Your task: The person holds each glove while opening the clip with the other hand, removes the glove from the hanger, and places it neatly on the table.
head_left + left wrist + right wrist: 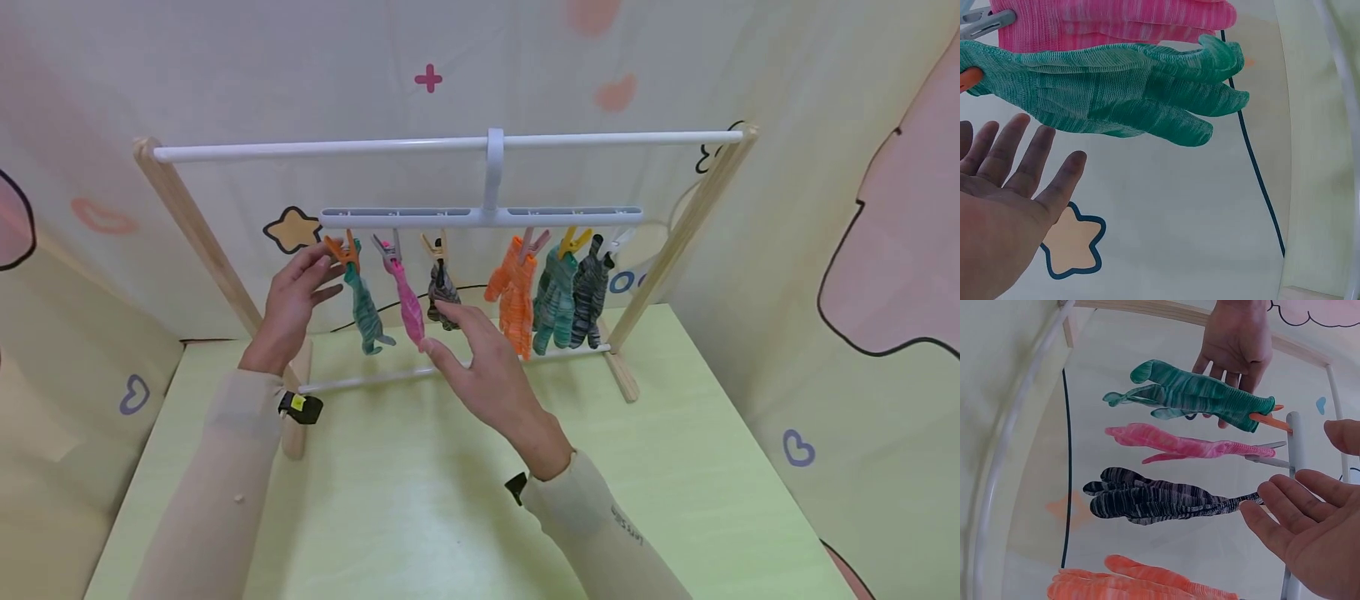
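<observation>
A teal glove (365,312) hangs by an orange clothespin (348,253) at the left end of a white clip hanger (405,219). My left hand (291,296) is beside that clothespin, fingers loosely spread; in the left wrist view they grip nothing. A pink glove (409,307) hangs from a grey clothespin, then a black-and-grey glove (444,290) from a beige one. In front of these two is my right hand (491,371), fingers extended. The right wrist view shows its fingertips by the cuff of the black glove (1147,499); whether they touch it I cannot tell.
An orange glove (516,292), another teal glove (557,302) and a dark grey glove (590,292) hang on the hanger's right half. The hanger hooks over a white rod (322,148) between wooden posts. The rack stands on a pale green table (420,500) against a patterned curtain.
</observation>
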`<move>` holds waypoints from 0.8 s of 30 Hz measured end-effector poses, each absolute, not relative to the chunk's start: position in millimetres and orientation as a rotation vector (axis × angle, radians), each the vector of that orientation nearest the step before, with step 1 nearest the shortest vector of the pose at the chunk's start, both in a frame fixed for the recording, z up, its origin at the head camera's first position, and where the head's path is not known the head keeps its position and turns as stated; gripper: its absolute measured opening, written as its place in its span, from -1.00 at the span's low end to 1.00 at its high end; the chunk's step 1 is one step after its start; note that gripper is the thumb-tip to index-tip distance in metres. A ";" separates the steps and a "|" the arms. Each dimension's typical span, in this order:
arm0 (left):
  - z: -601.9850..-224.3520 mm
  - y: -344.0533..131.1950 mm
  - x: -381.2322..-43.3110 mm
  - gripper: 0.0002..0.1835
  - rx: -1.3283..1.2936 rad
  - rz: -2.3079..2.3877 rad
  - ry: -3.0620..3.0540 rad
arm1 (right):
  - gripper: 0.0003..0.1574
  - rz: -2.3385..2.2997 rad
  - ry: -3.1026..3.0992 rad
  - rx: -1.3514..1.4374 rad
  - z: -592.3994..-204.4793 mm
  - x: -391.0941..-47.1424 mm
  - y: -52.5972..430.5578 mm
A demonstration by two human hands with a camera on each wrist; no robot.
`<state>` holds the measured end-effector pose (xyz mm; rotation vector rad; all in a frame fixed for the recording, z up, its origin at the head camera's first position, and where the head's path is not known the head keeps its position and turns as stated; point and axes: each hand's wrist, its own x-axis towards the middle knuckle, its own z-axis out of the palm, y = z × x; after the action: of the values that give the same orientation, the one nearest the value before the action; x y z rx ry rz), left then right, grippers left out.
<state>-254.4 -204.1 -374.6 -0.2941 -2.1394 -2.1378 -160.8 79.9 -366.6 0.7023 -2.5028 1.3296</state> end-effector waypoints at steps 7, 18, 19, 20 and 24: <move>-372.1 -201.9 -252.7 -0.57 -0.295 -2.121 -2.151 | -0.32 1.318 -2.491 0.724 -364.5 -160.2 80.1; -370.5 -207.9 -263.5 -0.61 -0.361 -2.110 -2.190 | -0.34 1.289 -2.463 0.687 -362.6 -160.2 65.9; -370.8 -208.8 -264.6 -0.63 -0.373 -2.116 -2.192 | -0.34 1.280 -2.457 0.687 -362.6 -160.5 63.8; -371.0 -209.9 -265.9 -0.64 -0.383 -2.118 -2.196 | -0.35 1.271 -2.454 0.685 -362.2 -160.5 61.5; -371.7 -214.8 -270.0 -0.69 -0.422 -2.117 -2.207 | -0.36 1.261 -2.433 0.682 -358.4 -160.8 51.9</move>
<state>-270.0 -214.8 -371.7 -0.4215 -2.2070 -2.1175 -160.8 51.9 -358.4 0.6824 -2.4327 1.2613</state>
